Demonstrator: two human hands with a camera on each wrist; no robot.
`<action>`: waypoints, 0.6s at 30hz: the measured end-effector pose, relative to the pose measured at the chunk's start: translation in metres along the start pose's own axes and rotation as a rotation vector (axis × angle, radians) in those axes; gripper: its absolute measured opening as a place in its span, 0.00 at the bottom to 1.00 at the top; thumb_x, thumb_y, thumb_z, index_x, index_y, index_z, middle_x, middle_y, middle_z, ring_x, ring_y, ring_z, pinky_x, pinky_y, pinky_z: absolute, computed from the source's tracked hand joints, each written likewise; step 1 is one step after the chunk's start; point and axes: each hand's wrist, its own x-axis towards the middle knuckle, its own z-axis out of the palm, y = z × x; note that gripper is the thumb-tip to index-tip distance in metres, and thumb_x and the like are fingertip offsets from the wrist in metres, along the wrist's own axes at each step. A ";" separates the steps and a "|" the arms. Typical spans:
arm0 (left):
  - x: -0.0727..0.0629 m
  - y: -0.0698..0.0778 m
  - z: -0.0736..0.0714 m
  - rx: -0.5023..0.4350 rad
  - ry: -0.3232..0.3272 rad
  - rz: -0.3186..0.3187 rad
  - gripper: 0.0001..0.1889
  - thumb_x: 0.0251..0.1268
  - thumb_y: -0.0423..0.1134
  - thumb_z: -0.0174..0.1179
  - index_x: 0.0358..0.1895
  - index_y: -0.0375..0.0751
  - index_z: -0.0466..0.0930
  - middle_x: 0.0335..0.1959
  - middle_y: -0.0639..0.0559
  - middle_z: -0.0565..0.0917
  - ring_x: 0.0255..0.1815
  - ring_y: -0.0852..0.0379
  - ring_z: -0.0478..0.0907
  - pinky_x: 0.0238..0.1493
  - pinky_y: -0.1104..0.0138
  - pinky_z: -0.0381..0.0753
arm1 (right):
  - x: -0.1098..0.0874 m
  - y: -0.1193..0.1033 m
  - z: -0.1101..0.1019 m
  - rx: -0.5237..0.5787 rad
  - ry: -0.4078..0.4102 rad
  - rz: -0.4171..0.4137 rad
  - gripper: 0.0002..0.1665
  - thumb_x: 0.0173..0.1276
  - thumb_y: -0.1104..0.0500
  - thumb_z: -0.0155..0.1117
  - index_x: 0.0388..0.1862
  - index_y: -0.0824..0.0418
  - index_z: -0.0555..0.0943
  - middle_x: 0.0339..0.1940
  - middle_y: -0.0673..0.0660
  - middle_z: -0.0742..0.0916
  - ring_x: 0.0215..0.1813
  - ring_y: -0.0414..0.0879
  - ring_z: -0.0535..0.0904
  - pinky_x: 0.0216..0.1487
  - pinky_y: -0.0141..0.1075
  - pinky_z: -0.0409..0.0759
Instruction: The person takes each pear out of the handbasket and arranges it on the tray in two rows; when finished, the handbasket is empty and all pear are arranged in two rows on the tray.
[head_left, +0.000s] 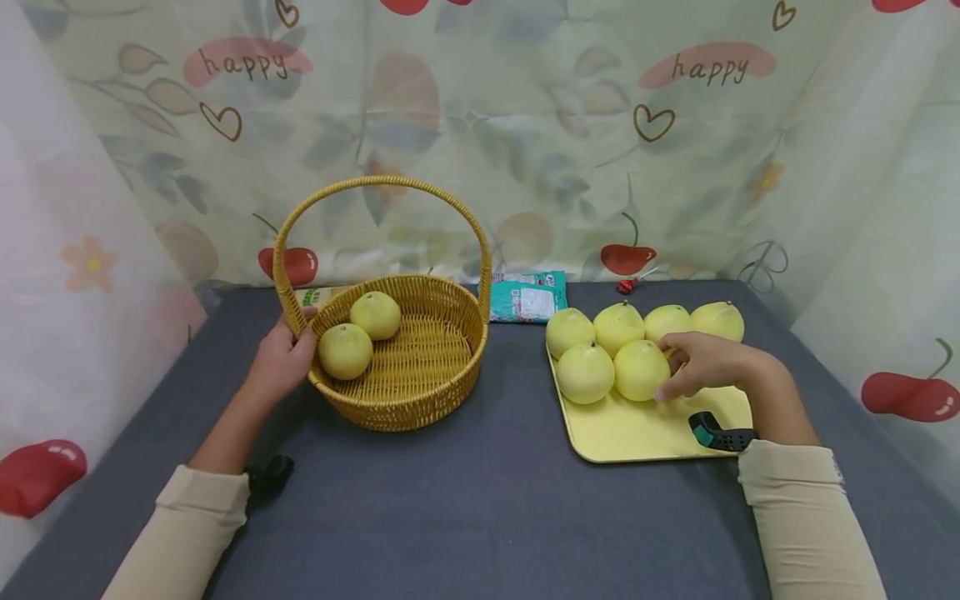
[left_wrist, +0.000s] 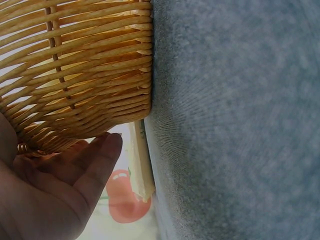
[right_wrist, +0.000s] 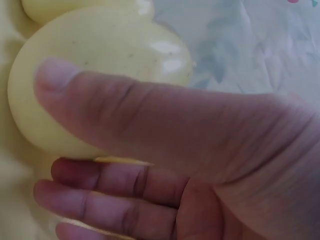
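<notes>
A round woven basket (head_left: 405,414) with a tall arched handle stands left of centre on the dark cloth, two pale yellow pomelos (head_left: 346,351) lying at its left inside. My left hand (head_left: 282,360) grips its left rim by the handle's foot; in the left wrist view, the fingers lie against the wicker wall (left_wrist: 95,65). To the right, a yellow tray (head_left: 626,435) bears several pomelos in two rows. My right hand (head_left: 711,364) holds the front right pomelo (head_left: 641,372) from its right side. In the right wrist view, the thumb crosses that pomelo (right_wrist: 115,45), with fingers below.
Behind the basket lie a teal packet (head_left: 529,297) and a partly hidden pale green packet (head_left: 318,295). A small red-wrapped lollipop (head_left: 628,285) is by the back edge, behind the tray. A printed curtain (head_left: 480,125) hangs along the back and sides.
</notes>
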 end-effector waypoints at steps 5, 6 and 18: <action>0.000 0.001 0.000 -0.001 0.003 0.006 0.28 0.77 0.39 0.36 0.76 0.30 0.57 0.60 0.25 0.73 0.39 0.42 0.71 0.35 0.58 0.70 | 0.000 -0.003 0.001 -0.039 0.022 -0.050 0.29 0.58 0.57 0.78 0.50 0.66 0.72 0.33 0.56 0.84 0.36 0.49 0.78 0.39 0.41 0.76; 0.000 0.001 -0.001 0.000 0.003 0.005 0.28 0.77 0.38 0.36 0.76 0.30 0.57 0.59 0.25 0.73 0.38 0.42 0.71 0.34 0.58 0.70 | 0.000 -0.003 0.001 -0.049 0.027 -0.057 0.28 0.58 0.56 0.78 0.48 0.65 0.73 0.33 0.55 0.84 0.36 0.49 0.78 0.39 0.41 0.75; 0.001 -0.001 0.000 -0.002 -0.011 -0.004 0.28 0.78 0.40 0.36 0.76 0.31 0.57 0.58 0.26 0.74 0.35 0.44 0.71 0.33 0.58 0.71 | -0.006 -0.010 -0.002 -0.175 0.012 -0.065 0.27 0.59 0.59 0.74 0.55 0.66 0.76 0.52 0.61 0.83 0.54 0.58 0.79 0.46 0.45 0.79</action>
